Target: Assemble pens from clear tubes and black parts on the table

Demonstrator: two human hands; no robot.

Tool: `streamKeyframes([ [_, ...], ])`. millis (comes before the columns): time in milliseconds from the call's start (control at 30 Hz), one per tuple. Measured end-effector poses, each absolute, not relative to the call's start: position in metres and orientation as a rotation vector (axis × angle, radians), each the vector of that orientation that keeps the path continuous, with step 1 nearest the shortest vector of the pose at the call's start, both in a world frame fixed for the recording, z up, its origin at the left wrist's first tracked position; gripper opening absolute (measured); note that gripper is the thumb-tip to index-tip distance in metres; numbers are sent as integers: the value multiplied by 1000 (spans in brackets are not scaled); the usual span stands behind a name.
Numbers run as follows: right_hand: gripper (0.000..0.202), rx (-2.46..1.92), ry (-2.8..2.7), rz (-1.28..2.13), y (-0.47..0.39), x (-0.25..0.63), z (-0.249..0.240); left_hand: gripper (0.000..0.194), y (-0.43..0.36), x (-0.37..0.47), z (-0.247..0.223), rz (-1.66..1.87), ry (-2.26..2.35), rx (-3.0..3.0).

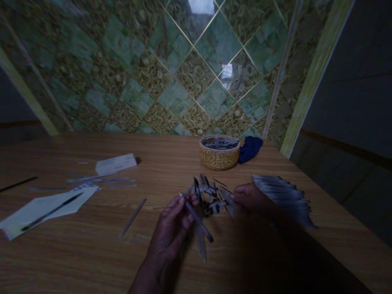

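My left hand is closed on a ballpoint pen with a clear barrel and a dark lower end, which slants down to the right. Beyond it lies a loose heap of black and clear pen caps. My right hand reaches to the right edge of this heap with its fingers pinched together; what they hold is too dark and blurred to make out. Several clear pen barrels lie below the left hand's pen. To the right, many pens lie side by side in a row, partly behind my right forearm.
A woven basket full of pens stands near the tiled wall, with a dark blue cloth beside it. Leftward lie a single barrel, a white box, thin clear tubes and a paper sheet bearing a dark pen.
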State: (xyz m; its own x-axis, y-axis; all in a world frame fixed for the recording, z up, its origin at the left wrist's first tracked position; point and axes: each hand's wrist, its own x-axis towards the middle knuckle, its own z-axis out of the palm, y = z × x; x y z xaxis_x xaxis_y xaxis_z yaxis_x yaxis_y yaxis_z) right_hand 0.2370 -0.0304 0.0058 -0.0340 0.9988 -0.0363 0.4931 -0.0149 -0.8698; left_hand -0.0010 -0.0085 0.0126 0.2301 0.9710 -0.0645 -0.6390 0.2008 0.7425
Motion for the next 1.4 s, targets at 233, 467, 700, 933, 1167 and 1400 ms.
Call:
streamKeyframes([
  [233, 22, -2131, -2358, 263, -34, 258, 10, 13, -12, 3, 12, 968, 786, 812],
  [467, 22, -2168, -2450, 252, -27, 242, -9, 24, -13, 6, 3, 821, 846, 930],
  [700, 12, -1663, -2127, 565, -32, 239, 6, 35, -19, 12, -6, 715, 845, 1068],
  [933, 20, -1278, -1688, 1203, -41, 229, 19, 37, -22, 15, -10, 665, 851, 1217],
  [1167, 27, -1145, -1922, 928, -38, 230, 18, 32, -21, 12, -6, 666, 844, 1410],
  [1400, 25, -1099, -2041, 853, -38, 227, 18, 25, -22, 10, -8, 620, 811, 1519],
])
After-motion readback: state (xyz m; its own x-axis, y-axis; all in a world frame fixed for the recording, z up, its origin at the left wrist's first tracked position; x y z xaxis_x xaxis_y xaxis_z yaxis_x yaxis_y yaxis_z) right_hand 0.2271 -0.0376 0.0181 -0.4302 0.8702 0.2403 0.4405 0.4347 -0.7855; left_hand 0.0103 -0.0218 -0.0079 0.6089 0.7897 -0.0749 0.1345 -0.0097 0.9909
